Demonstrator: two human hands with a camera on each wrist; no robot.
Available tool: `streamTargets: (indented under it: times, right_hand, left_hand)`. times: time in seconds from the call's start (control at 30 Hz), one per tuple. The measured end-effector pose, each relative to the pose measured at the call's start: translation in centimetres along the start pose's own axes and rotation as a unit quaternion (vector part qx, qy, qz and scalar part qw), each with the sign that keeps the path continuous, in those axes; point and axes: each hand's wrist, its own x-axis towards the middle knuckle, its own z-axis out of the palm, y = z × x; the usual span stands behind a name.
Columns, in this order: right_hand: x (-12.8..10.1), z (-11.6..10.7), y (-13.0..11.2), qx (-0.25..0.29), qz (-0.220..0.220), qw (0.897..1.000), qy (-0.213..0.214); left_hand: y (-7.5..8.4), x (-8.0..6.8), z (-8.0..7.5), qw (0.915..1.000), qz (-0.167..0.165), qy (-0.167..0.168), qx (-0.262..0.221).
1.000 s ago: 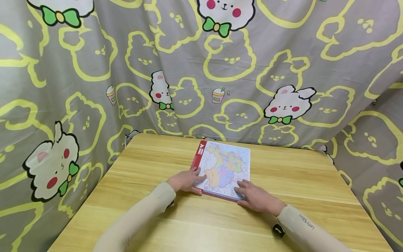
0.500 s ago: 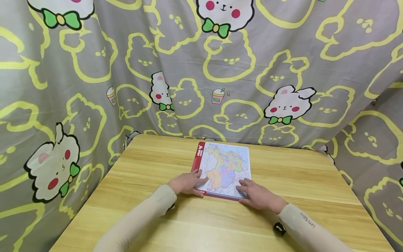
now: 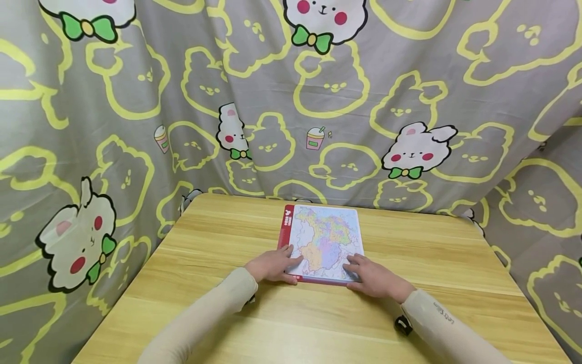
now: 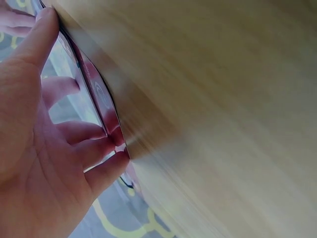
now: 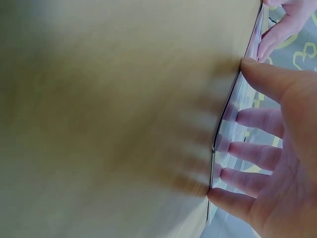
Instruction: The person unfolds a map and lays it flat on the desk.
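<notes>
A flat board printed with a coloured map (image 3: 325, 237) lies on the wooden table, a red strip with white lettering along its left side. Spread over its near left corner is my left hand (image 3: 273, 265), fingertips on the map and edge, thumb at the front edge. My right hand (image 3: 377, 278) rests at the near right corner, fingers on the map and thumb by the front edge. In the left wrist view the fingers (image 4: 94, 131) touch the glossy board's edge (image 4: 101, 94). The right wrist view shows extended fingertips (image 5: 233, 146) against the board, its thin dark edge close over the table.
The wooden table (image 3: 218, 323) reaches back to a grey curtain (image 3: 273, 86) with yellow and rabbit prints. More curtain hangs along the left and right sides. A black wrist device (image 3: 402, 325) sits under the right sleeve.
The board has turned slightly counterclockwise, its front edge now more level. Its far left corner shifted a little left. Both hands moved slightly right with it, staying on the near corners.
</notes>
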Motion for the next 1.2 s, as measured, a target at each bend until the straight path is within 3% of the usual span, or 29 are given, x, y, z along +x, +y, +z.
streamTargets:
  times: [1.2]
  right_hand:
    - [1.7, -0.6, 1.0, 0.008, 0.035, 0.999, -0.017]
  left_hand:
    - [-0.9, 1.7, -1.2, 0.9994, -0.009, -0.001, -0.033]
